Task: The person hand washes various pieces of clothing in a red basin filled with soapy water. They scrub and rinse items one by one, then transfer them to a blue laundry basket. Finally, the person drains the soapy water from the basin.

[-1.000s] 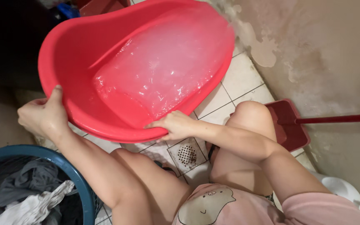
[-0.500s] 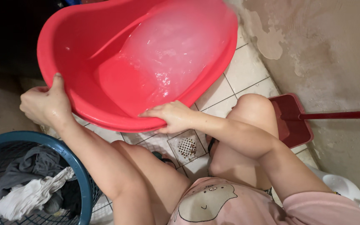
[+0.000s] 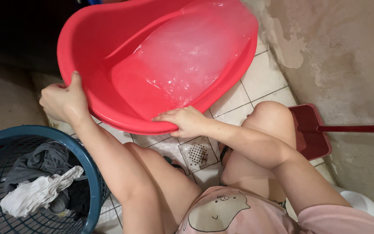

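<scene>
A big red basin (image 3: 152, 65) is tipped up off the tiled floor (image 3: 260, 78), its far edge toward the stained wall (image 3: 347, 52), and soapy-looking water (image 3: 191, 52) pools against that low far side. The left hand (image 3: 61, 102) clamps the basin's near-left rim, thumb inside and fingers curled under; the right hand (image 3: 185, 121) presses the near rim with fingers closed over it. Most of the water is still inside, so the emptying looks barely begun. A floor drain (image 3: 198, 154) sits just below the basin, a blue laundry basket (image 3: 40, 182) of clothes lower left, a red dustpan (image 3: 310, 130) to its right.

Home washroom: floor drain (image 3: 198, 154), laundry basket (image 3: 87, 173)
</scene>
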